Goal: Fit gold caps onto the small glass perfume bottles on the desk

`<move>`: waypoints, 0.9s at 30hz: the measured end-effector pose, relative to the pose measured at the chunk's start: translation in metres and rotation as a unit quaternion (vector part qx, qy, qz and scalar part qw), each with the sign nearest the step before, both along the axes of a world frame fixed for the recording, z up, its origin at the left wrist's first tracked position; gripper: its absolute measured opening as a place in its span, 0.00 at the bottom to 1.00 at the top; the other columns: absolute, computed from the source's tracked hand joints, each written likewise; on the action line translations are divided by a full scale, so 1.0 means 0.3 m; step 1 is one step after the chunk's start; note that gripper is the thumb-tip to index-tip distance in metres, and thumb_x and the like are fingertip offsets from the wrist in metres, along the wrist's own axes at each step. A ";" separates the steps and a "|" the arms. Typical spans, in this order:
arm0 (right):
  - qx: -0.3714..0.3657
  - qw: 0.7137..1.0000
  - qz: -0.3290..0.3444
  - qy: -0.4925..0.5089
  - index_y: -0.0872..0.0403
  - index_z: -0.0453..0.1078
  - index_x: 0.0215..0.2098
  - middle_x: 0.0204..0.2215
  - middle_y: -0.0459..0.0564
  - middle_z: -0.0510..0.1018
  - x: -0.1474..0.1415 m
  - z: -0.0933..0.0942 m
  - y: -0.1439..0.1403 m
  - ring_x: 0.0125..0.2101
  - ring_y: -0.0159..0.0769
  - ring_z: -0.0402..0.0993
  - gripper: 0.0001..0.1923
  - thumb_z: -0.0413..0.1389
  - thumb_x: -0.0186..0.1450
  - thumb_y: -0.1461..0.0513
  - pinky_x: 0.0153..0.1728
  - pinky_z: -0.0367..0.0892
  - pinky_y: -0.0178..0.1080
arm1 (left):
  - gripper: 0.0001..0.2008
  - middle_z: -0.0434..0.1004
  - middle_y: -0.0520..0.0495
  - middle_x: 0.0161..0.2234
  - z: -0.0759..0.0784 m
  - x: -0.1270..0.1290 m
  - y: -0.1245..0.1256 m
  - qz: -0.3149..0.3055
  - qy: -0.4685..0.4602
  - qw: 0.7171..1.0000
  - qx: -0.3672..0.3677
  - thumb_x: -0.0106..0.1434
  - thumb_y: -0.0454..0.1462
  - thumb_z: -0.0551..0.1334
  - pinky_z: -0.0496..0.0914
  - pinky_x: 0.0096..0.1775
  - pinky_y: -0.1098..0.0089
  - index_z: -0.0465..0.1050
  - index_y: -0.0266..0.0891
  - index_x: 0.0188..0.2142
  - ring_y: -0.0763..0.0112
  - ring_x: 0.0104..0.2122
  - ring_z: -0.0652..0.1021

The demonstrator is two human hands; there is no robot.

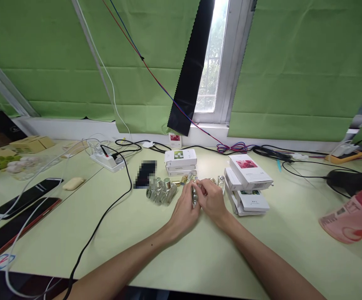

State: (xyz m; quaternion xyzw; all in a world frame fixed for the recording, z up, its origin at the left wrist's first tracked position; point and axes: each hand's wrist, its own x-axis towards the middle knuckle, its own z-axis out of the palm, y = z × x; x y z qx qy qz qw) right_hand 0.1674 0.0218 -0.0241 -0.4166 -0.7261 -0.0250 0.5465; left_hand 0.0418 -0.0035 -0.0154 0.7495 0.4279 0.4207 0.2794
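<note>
Both hands meet at the centre of the pale green worktop (199,254). The left hand (185,210) is curled, its fingers closed around a small silver metallic cylinder (194,196) that stands roughly upright between the two hands. The right hand (211,199) is also curled, fingertips pressed against the upper part of the same cylinder; whether it grips the piece or only touches it cannot be determined. The hands touch one another at the cylinder.

Just to the left of the left hand lies a cluster of small clear glass bottles with silver caps (162,191). Behind the hands, small gold and silver caps (183,180) lie loose on the worktop, and one small clear glass vial (221,181) stands just beyond the right hand.

A stack of white cartons with a green picture label (181,162) sits behind the bottles. A second stack of white cartons, the top one with a pink picture label (251,171), sits just right of the right hand.

Further left are a white power strip (107,160), a black cable (106,216) running toward the near edge, a beige oval bar (73,183) and two dark phones (24,208). At the far right lies a pink bag (352,216). Green blinds (293,62) cover the window behind.
</note>
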 end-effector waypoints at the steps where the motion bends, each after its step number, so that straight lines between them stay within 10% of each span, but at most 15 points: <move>1: -0.001 1.000 0.001 -0.001 0.52 0.70 0.32 0.21 0.43 0.71 0.000 0.001 -0.001 0.21 0.32 0.65 0.12 0.51 0.74 0.60 0.26 0.61 0.34 | 0.16 0.70 0.39 0.54 0.000 0.000 0.000 -0.001 -0.002 1.000 0.003 0.70 0.35 0.53 0.69 0.54 0.55 0.62 0.41 0.57 0.59 0.52 0.72; 27: -0.029 0.999 0.008 -0.020 0.51 0.65 0.28 0.21 0.43 0.69 0.001 0.028 -0.003 0.21 0.32 0.63 0.14 0.50 0.73 0.60 0.27 0.59 0.35 | 0.22 0.69 0.39 0.55 -0.011 -0.002 0.004 -0.009 0.005 1.000 0.021 0.66 0.30 0.55 0.70 0.55 0.55 0.61 0.41 0.59 0.58 0.54 0.72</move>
